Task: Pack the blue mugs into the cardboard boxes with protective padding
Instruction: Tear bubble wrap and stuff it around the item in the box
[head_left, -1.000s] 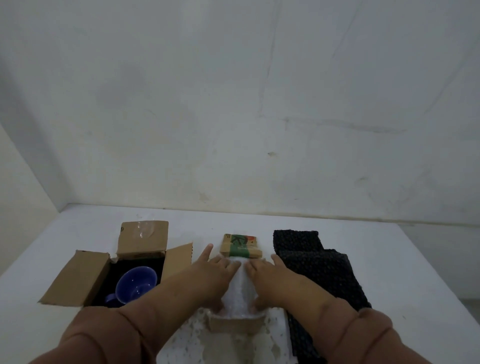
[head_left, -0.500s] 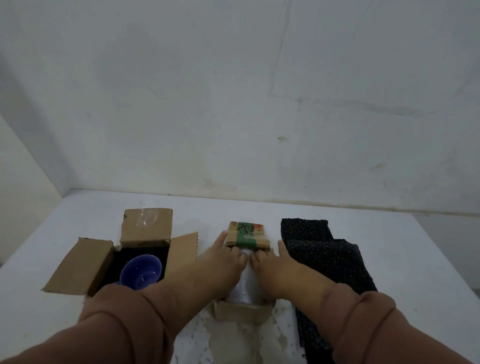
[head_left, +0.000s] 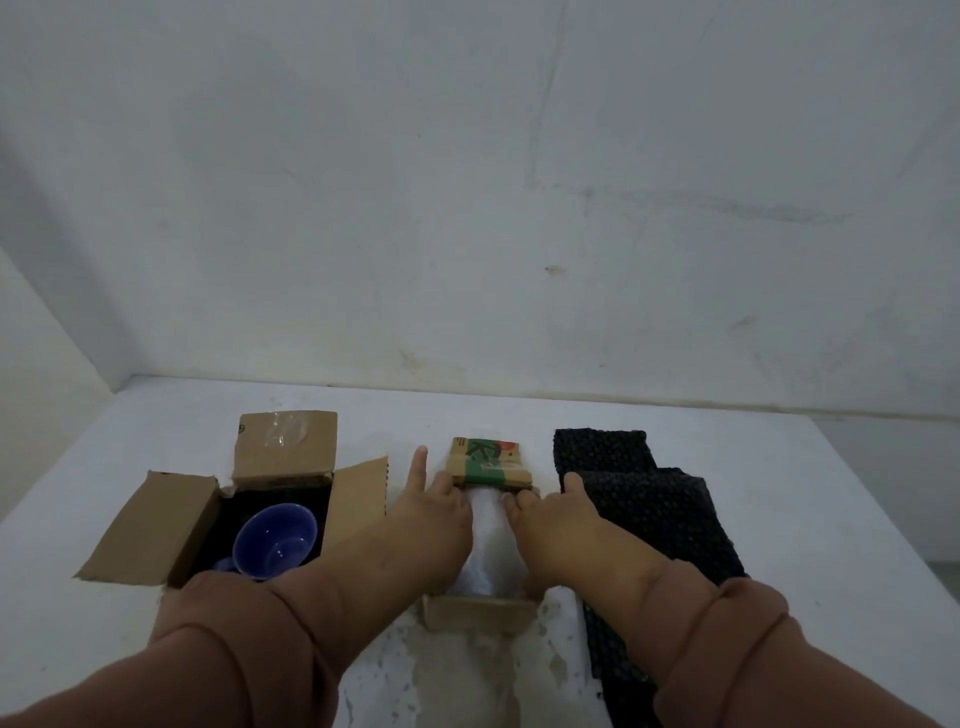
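An open cardboard box on the left holds a blue mug lying in dark padding. A second small cardboard box stands in the middle, with white padding filling its top. My left hand and my right hand press down on that white padding from either side, fingers spread. The far flap, printed green and red, stands just beyond my fingertips. Whatever lies under the white padding is hidden.
A long strip of black bubble padding lies to the right of the middle box, running toward me. The white table meets a plain wall at the back; its right edge shows at far right.
Both hands slid forward over the white padding and pushed it lower into the middle box. The view tilted down and closer.
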